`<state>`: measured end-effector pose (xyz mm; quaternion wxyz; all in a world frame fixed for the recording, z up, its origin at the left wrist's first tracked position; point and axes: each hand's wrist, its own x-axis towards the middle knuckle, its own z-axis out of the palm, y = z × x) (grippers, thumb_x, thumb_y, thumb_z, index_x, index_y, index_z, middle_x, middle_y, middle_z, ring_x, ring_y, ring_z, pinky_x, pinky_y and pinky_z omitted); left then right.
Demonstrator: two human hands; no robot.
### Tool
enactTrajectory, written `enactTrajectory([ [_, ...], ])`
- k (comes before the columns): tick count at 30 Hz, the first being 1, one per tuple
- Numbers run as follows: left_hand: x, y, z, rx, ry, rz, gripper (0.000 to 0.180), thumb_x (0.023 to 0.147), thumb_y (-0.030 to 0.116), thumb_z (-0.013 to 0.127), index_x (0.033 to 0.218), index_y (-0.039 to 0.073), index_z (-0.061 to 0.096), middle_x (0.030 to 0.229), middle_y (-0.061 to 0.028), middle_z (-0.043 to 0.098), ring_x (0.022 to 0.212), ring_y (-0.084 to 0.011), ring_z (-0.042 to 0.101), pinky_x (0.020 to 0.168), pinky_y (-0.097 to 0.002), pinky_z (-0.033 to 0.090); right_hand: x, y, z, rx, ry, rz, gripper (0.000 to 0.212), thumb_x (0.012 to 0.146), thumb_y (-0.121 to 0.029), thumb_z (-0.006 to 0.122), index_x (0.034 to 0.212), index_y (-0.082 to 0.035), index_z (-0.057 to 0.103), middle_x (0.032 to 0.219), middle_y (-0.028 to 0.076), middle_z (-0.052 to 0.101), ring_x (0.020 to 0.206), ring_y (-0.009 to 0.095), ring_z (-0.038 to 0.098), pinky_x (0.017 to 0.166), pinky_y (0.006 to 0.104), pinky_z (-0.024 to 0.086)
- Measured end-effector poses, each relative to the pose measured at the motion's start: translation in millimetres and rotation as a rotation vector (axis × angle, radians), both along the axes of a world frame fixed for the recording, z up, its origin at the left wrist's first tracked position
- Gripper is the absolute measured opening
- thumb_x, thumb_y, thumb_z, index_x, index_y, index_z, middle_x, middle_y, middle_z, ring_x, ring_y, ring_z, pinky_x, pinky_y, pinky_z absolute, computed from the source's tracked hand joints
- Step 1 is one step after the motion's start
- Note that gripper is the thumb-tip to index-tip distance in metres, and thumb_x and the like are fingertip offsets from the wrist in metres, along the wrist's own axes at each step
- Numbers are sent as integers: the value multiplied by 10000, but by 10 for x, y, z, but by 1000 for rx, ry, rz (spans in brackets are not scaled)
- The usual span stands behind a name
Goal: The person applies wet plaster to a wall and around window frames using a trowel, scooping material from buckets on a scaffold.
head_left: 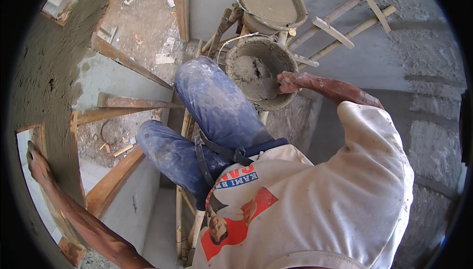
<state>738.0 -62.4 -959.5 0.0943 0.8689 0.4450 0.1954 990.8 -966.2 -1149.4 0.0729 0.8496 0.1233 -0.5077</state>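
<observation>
Before me, the pole scaffold [224, 27] carries a slurry bucket [256, 24] at its far end and, just closer to me, a mortar bucket [284, 54].

Lighting: soft, diffuse light is filling the view at moderate brightness, and shadows are falling with blurred edges. The pale shirt [315, 210] is reading brightest, its right edge nearing white. Shade is gathering inside the lower bucket [283, 55] and across the low grey wall [362, 121] at right. Optics: fisheye distortion is bending straight edges near the rim — black vignetting is swallowing the corners. Central detail is resolving crisply; the periphery is softening.
</observation>
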Motion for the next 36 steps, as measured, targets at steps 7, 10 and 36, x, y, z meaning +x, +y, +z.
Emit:
enactTrajectory([
  [7,266,-500,64,11,41,79,716,1063,638,441,1482,92,640,1416,-155,698,1324,-360,633,1149,-442,433,-575,-339,-708,647,-808,1168,165,815,-264,652,786,-101,652,668,82,550,675,258,605,597,409,481],
  [10,278,-506,87,21,42,92,724,1062,645,435,1469,85,647,1396,-161,707,1308,-379,638,1141,-452,437,-784,-36,-437,782,-696,421,198,874,-235,683,815,-48,656,705,112,608,699,282,626,628,424,491],
  [36,379,-1482,638,79,61,151,689,1078,558,400,1472,39,621,1478,-226,630,1383,-424,572,1183,-536,408,-157,1510,2853,2170,-655,-1190,331,1025,-104,486,1325,36,498,823,31,511,560,103,499,449,263,438],
])
